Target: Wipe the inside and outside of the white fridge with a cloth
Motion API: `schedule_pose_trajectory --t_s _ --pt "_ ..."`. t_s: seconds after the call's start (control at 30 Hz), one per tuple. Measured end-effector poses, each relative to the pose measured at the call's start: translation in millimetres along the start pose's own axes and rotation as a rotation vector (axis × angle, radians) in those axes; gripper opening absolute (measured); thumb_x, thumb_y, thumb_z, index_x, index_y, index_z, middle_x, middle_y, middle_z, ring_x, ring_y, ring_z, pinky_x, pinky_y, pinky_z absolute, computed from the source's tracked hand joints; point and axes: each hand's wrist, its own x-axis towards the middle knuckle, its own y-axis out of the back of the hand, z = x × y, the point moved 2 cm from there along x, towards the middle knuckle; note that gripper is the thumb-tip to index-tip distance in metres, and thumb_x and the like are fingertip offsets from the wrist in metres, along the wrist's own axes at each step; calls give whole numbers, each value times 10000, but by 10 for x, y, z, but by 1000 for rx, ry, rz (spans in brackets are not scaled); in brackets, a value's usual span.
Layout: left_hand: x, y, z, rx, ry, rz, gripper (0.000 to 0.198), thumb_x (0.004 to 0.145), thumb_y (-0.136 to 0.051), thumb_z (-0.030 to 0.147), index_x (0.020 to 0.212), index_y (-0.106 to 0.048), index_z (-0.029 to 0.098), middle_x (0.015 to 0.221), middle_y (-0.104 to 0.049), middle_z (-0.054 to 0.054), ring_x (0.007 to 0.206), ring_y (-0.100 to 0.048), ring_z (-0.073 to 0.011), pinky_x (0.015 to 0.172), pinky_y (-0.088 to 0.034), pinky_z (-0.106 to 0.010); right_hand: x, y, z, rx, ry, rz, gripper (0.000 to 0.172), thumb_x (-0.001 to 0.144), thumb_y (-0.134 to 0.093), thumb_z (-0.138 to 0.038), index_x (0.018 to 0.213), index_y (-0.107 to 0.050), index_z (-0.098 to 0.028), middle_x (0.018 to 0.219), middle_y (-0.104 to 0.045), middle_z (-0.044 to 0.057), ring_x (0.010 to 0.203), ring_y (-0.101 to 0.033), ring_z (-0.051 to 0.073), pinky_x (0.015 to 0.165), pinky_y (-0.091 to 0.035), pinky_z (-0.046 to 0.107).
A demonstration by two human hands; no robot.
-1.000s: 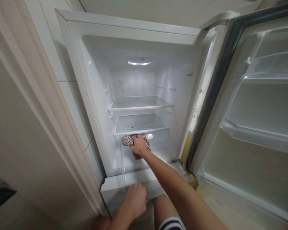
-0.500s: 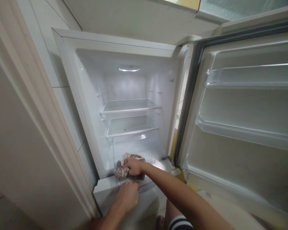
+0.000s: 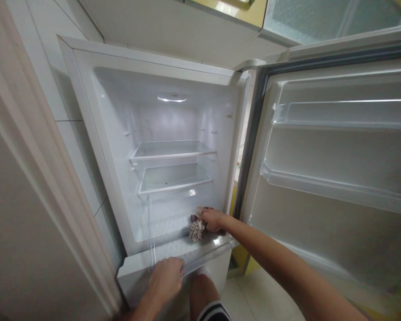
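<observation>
An open fridge (image 3: 87,133) stands before me with a lit white inside. My right hand (image 3: 213,219) reaches into its bottom section and grips a brown and white patterned cloth (image 3: 196,230) against the floor near the right wall. My left hand (image 3: 165,278) rests with curled fingers on the front edge of the lower compartment (image 3: 143,267), beside a clear upright panel (image 3: 150,232). Two glass shelves (image 3: 173,154) sit above, with nothing on them.
The fridge door (image 3: 337,178) hangs open to the right with bare door racks. A tiled wall and a door frame (image 3: 36,156) stand close on the left. My knee (image 3: 203,290) is under the lower compartment's front. Pale floor tiles show at the bottom right.
My right hand has carried the cloth from under the lower shelf down to the fridge floor, then to the right. My view has swung left and up; the left hand stays on the lower edge.
</observation>
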Motion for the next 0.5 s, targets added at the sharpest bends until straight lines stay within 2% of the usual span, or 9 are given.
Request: schedule_pose_trajectory --t_s 0.13,0.3,0.4,0.5 --pt "24 17 5 8 -13 -12 303 994 -494 246 995 -796 226 1072 -829 -128 1035 -790 -329 889 -562 -418 206 64 -44 40 -164 182 521 897 -602 -186 1414 -647 -235 1348 -600 135 1238 -599 303 1018 -514 391" --pt "26 38 20 21 -27 -32 318 978 -490 232 993 -807 209 1058 -827 -146 1009 -795 -342 887 -587 -443 689 121 -331 126 -350 357 515 932 -521 -169 1439 -592 -224 1394 -535 181 1243 -553 360 1018 -490 451" --pt "26 59 30 23 -16 -48 321 970 -506 247 1011 -819 189 1071 -825 -161 1014 -794 -353 888 -599 -452 997 192 -578 169 -367 424 487 932 -548 -175 1416 -598 -207 1406 -509 201 1252 -528 365 1072 -447 469" --pt "38 68 29 29 -5 -58 310 938 -530 224 1029 -822 172 1088 -821 -172 1038 -787 -354 911 -599 -451 1232 225 -869 204 -332 458 493 928 -579 -200 1420 -598 -217 1396 -493 202 1236 -515 359 1061 -445 467"
